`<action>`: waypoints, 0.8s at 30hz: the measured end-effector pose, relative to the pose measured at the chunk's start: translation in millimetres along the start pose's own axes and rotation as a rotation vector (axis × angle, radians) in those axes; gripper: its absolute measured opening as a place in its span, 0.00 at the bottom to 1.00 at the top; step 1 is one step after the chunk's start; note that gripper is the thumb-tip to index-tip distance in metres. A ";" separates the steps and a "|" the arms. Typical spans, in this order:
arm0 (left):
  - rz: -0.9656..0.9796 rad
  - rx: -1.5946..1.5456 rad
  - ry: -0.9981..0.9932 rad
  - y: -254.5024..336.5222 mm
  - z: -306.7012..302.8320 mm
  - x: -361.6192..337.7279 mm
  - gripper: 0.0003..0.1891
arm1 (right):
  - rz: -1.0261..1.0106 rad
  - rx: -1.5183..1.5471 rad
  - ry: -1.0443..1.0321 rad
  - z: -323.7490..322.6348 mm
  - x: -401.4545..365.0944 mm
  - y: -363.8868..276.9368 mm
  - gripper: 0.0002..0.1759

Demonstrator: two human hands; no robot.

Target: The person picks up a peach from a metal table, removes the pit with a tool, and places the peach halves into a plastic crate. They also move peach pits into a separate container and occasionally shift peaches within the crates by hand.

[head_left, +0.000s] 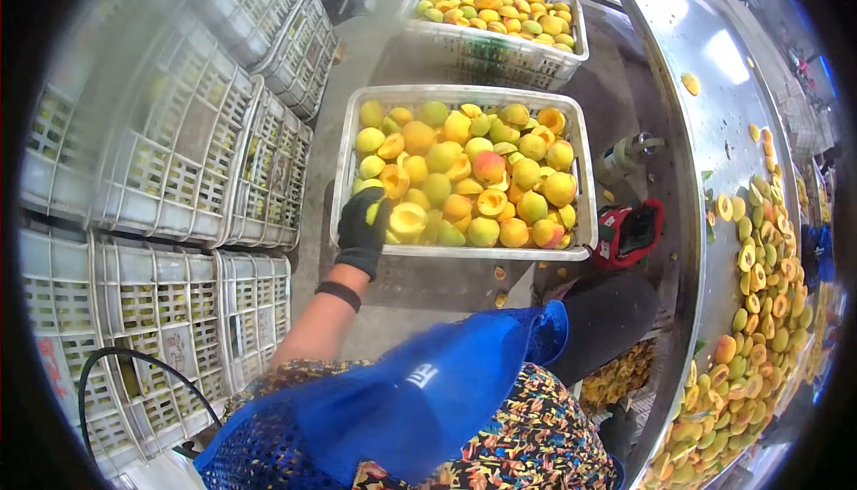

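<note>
My left hand (361, 227), in a black glove, is at the near left corner of a white plastic crate (464, 252) full of yellow-green peaches. Its fingers are curled round a greenish-yellow peach piece (373, 213), partly hidden by the glove. Right beside the fingers lies a cut peach half (407, 220), its hollow facing up. Whole-looking peaches and pitted halves are mixed in this crate, among them a red-blushed peach (489, 168). No part of my right hand shows.
Behind stands another filled crate (509, 53). Stacked white crates (170, 160) line the left. On the right, a metal table (714, 124) bears many peach halves (759, 311). A red and black shoe (629, 233) and a metal canister (625, 158) are beside the crate.
</note>
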State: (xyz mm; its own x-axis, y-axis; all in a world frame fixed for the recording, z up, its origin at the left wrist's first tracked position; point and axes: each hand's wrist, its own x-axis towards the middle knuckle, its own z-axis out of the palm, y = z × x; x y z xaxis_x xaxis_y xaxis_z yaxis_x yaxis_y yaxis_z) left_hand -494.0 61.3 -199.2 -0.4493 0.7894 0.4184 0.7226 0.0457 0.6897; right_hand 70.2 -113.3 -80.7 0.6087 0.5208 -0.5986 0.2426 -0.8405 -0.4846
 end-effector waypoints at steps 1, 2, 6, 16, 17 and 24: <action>0.085 -0.007 -0.014 10.1 1.6 2.7 0.11 | 0.002 0.025 -0.001 0.3 -5.3 -3.2 0.20; 0.081 -0.018 -0.018 18.0 4.7 8.5 0.11 | 0.024 0.040 0.010 -0.1 -7.2 -4.1 0.20; 0.005 -0.005 0.006 14.2 23.7 60.3 0.14 | 0.142 0.062 0.055 -0.9 -6.5 -7.0 0.20; 0.003 0.699 -0.449 -90.8 142.2 195.1 0.41 | -0.162 -0.062 0.039 -1.2 -35.0 19.8 0.22; -0.128 0.893 -0.494 -63.3 150.9 192.6 0.44 | -0.165 -0.078 0.057 -1.1 -41.4 19.5 0.22; -0.092 0.960 -0.367 -89.7 162.2 200.6 0.50 | 0.142 0.032 0.169 6.6 -52.2 -43.8 0.21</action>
State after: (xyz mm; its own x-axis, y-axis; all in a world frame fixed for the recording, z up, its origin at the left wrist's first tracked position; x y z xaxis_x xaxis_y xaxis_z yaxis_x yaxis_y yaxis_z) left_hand -563.8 314.8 -272.9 -0.4522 0.8891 0.0707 0.8811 0.4576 -0.1195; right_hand 22.9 -102.7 -32.5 0.7538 0.3624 -0.5481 0.1228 -0.8972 -0.4242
